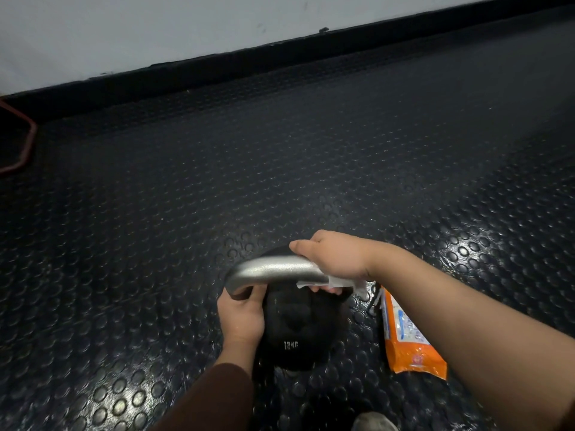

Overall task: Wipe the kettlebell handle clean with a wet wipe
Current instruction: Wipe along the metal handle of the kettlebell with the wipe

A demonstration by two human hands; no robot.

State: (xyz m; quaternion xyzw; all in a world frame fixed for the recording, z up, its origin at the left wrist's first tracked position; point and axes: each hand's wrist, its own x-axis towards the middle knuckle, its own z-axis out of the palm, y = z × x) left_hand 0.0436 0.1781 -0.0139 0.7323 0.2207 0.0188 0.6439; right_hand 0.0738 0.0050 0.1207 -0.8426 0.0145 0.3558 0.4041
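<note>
The black kettlebell point(295, 331) stands on the studded rubber floor point(217, 169), well away from the floor's far edge, where a black skirting point(217, 62) runs under a pale wall point(155, 32). White lettering on its near side reads 12KG. Its silver handle point(273, 269) arches across the top, bare and shining along the left and middle stretch.

The right hand point(336, 259) is clamped round the right end of the handle with a white wet wipe point(336, 283) trapped between palm and metal. The wipe's crumpled edges stick out below the hand and toward the wrist, and the fingertips curl up from under the bar. The thumb lies along the top of the handle, pointing left.

The left hand point(239, 315) comes in from a brown sleeve point(211, 399) and grips the left foot of the handle, where the bar bends down into the body. Its fingers are wrapped round the bend and its palm lies against the bell's left side.

Just to the right of the kettlebell an orange and white wipe packet point(404, 340) lies flat on the floor, partly under the bare right forearm. A grey shoe point(373, 423) tip shows on the floor nearest the person. Toward the floor's far left corner a dark shape with a red rim point(28, 141) sits on the floor; I cannot tell what it is.
</note>
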